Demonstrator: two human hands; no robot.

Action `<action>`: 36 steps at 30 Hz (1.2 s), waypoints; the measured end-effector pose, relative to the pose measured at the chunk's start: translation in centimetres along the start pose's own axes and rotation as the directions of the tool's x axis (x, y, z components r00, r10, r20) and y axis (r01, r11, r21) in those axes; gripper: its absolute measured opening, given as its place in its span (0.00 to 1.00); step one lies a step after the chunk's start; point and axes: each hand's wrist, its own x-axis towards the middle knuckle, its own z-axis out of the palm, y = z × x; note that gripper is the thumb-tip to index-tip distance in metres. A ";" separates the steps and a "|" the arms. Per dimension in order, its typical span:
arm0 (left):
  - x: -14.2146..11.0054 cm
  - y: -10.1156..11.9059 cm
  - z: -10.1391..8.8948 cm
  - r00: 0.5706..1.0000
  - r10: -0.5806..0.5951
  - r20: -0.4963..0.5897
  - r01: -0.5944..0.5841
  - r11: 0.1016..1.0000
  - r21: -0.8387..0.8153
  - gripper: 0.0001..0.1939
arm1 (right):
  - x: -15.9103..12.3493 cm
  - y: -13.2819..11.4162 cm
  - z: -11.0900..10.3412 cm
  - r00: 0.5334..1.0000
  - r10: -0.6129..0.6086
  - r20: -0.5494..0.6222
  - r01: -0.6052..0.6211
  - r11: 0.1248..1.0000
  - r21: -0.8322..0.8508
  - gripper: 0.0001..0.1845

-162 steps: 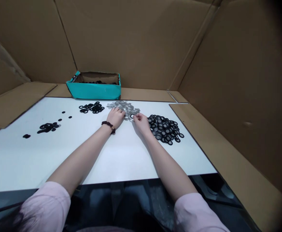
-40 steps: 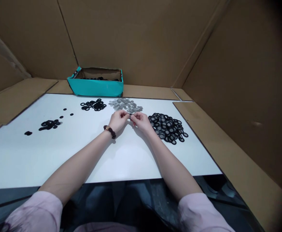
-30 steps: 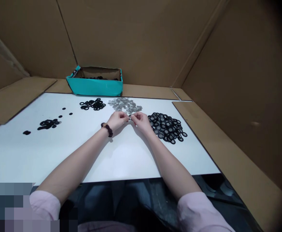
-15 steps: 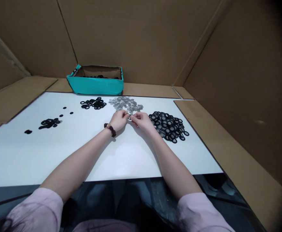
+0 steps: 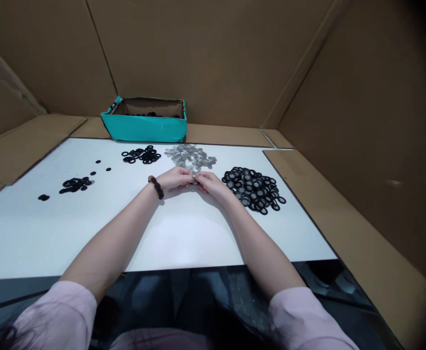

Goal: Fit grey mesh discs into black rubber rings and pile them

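Note:
My left hand (image 5: 175, 179), with a dark beaded bracelet on its wrist, and my right hand (image 5: 213, 185) meet fingertip to fingertip over the middle of the table. Between them they pinch a small grey disc (image 5: 194, 178); the fingers cover most of it, so whether a ring surrounds it I cannot tell. Just beyond the fingers lies a pile of loose translucent grey discs (image 5: 189, 156). To the right of my right hand is a large heap of black rings with grey centres (image 5: 255, 189). Black open rings (image 5: 143, 154) lie farther back on the left.
A small pile of black pieces (image 5: 75, 184) sits at the left of the white table (image 5: 184, 233), with several stray black discs around it. A turquoise box (image 5: 145, 129) with dark pieces inside stands at the back. Cardboard walls (image 5: 213, 58) enclose the table's back and sides.
My left hand has turned flatter, its wrist moving left and slightly down. The fingertips of both hands stay together on the small disc. The piles look unchanged.

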 end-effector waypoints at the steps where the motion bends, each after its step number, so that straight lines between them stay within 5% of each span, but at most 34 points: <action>1: 0.1 -0.1 0.1 1.000 -0.004 0.002 0.004 0.999 -0.045 0.10 | -0.1 -0.1 0.0 1.000 -0.013 0.000 0.013 1.000 0.002 0.14; 5: 0.4 -0.5 0.4 0.997 0.018 -0.079 -0.034 0.976 -0.215 0.12 | -0.5 -0.3 -0.4 0.999 -0.043 0.007 0.043 0.997 0.065 0.13; 12: 0.4 -0.3 2.0 0.982 0.017 -0.189 -0.057 0.977 -0.205 0.12 | -0.3 0.1 -0.5 0.999 0.027 -0.038 -0.021 0.988 0.151 0.21; 20: -0.4 0.0 0.7 0.995 0.056 0.080 -0.052 0.998 -0.047 0.11 | -0.4 -0.2 -0.7 0.989 0.130 0.063 -0.141 0.970 0.198 0.24; 25: 0.0 -0.5 0.5 0.999 0.050 -0.003 -0.050 0.989 -0.136 0.10 | -0.3 -0.1 -0.8 0.999 0.054 0.005 -0.055 0.993 0.101 0.22; 31: -0.1 -0.1 -0.1 0.996 -0.015 0.086 0.011 0.999 0.041 0.10 | -0.7 -0.6 -1.0 0.995 -0.054 0.087 0.061 0.995 -0.082 0.21; 36: 0.3 -0.7 0.4 0.999 -0.005 -0.045 -0.001 0.990 -0.141 0.07 | -0.7 -0.5 -1.2 0.994 -0.104 0.027 0.107 0.986 -0.127 0.22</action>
